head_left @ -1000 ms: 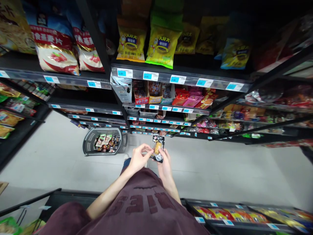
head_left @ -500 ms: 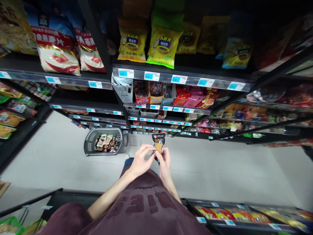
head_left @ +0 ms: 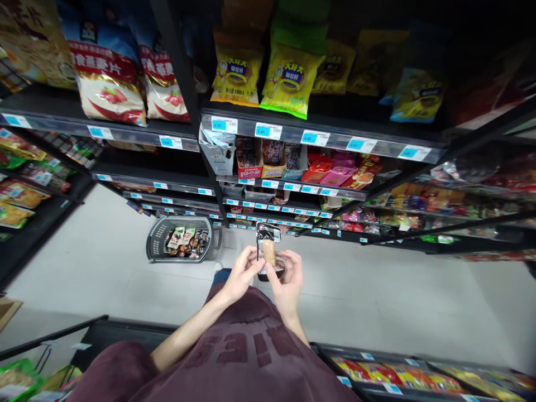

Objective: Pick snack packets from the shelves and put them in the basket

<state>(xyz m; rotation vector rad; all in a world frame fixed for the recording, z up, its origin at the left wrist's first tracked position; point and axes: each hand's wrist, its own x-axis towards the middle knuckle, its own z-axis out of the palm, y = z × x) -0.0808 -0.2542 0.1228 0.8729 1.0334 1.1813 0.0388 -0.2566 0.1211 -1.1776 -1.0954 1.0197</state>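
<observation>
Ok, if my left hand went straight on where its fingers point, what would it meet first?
The snack packet; your left hand seems to pinch its edge, with the right hand just behind it.

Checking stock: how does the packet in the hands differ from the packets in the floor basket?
The packet is single, upright between left hand and right hand; the basket packets lie heaped in the grey basket. The packet has a tan middle; the basket packets look mixed-coloured. All are small.

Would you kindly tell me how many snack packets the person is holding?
1: a snack packet upright between the left hand and right hand; another might hide behind the fingers.
</observation>
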